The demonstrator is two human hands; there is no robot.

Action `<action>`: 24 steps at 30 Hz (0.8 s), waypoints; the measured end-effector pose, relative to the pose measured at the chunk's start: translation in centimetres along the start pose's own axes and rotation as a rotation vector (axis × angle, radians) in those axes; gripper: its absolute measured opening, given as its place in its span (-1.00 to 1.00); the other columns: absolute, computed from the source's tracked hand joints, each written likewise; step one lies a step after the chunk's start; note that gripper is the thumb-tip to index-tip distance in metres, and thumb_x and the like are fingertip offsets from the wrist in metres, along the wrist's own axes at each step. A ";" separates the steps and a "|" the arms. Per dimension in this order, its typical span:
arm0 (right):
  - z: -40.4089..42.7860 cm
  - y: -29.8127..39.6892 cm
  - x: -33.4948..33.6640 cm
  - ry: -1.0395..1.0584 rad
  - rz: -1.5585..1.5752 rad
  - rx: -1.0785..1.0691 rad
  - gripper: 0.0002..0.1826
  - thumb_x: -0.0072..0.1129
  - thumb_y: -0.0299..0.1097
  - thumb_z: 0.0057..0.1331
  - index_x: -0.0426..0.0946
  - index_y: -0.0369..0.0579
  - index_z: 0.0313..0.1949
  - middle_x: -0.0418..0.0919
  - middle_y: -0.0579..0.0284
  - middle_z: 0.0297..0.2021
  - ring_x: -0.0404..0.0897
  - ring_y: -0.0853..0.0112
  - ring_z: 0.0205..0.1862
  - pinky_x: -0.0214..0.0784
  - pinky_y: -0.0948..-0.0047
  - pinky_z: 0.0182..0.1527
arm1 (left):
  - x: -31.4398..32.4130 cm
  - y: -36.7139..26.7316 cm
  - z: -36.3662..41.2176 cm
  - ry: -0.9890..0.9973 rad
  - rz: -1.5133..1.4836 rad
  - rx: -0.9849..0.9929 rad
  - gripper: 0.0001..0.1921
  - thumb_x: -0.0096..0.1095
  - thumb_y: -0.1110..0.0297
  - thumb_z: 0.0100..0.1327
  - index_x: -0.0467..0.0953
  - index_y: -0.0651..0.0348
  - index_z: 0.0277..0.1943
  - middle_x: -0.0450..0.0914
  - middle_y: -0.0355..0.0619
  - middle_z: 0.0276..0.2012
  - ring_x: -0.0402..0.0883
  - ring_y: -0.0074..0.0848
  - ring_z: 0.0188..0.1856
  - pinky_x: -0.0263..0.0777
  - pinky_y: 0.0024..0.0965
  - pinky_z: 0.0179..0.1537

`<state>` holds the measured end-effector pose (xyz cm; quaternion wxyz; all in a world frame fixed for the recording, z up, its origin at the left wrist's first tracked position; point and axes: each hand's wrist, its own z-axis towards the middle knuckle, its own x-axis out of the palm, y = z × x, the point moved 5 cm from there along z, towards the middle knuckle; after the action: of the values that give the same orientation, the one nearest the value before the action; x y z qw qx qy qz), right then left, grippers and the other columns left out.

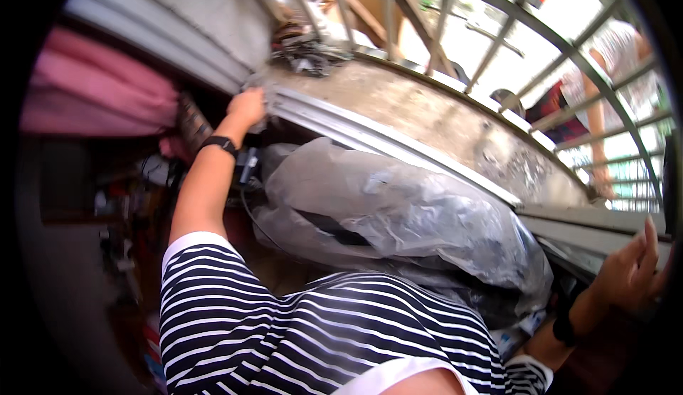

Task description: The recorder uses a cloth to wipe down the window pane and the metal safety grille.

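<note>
My left hand [248,108] is closed at the left end of the white window track [373,136], by the frame's corner. Something greyish, perhaps a cloth or plastic, blurs around its knuckles; its kind is not clear. A dark band circles that wrist. On the far right my right hand [629,272] is raised near the sill's other end, its fingers apart and partly cut off by the picture's dark rim; no held object shows in it. Between my arms, below the track, lies a large bundle covered in translucent plastic sheeting [384,197].
Metal window bars [496,42] curve beyond the stained concrete ledge [427,107]. Crumpled scraps [309,53] lie on the ledge. A pink curtain [101,91] hangs at left, above cluttered shelves. Outside at right, another person [603,80] bends with one arm down.
</note>
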<state>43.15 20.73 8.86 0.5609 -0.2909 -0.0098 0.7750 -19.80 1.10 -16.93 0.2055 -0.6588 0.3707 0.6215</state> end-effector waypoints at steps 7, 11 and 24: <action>0.4 -0.4 0.6 -0.126 0.292 -0.005 -0.86 0.19 -0.61 0.17 0.65 -0.08 -0.33 0.63 0.22 -0.45 0.55 0.52 -0.51 0.41 0.56 -0.44 | -0.8 -4.7 -0.5 -0.060 -0.152 0.107 -0.69 0.10 0.37 0.01 0.49 0.21 -0.13 0.55 0.17 -0.20 0.54 -0.06 -0.15 0.41 -0.16 -0.11; 0.3 -0.4 0.3 -0.119 0.267 -0.007 -0.82 0.18 -0.66 0.14 0.65 -0.07 -0.34 0.59 0.06 -0.24 0.56 0.48 -0.28 0.41 0.60 -0.43 | -3.9 -10.5 -0.4 0.350 -0.638 0.346 -0.66 0.14 0.54 -0.17 0.46 0.26 -0.21 0.51 -0.06 -0.46 0.46 -0.42 -0.37 0.36 -0.37 -0.28; 1.5 0.2 -0.4 -0.127 0.129 -0.265 -0.78 0.15 -0.56 0.08 0.66 0.15 -0.38 0.43 0.15 0.04 0.32 0.38 -0.01 0.15 0.41 0.01 | -15.0 -33.5 -6.6 0.633 -0.193 0.971 -0.56 0.14 0.41 -0.18 0.52 0.22 -0.11 0.54 0.09 -0.29 0.54 -0.22 -0.23 0.41 -0.27 -0.18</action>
<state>42.37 20.77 10.21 0.4650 -0.3126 -0.1286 0.8182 10.20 21.21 -7.75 0.4187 -0.6736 0.5946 0.1320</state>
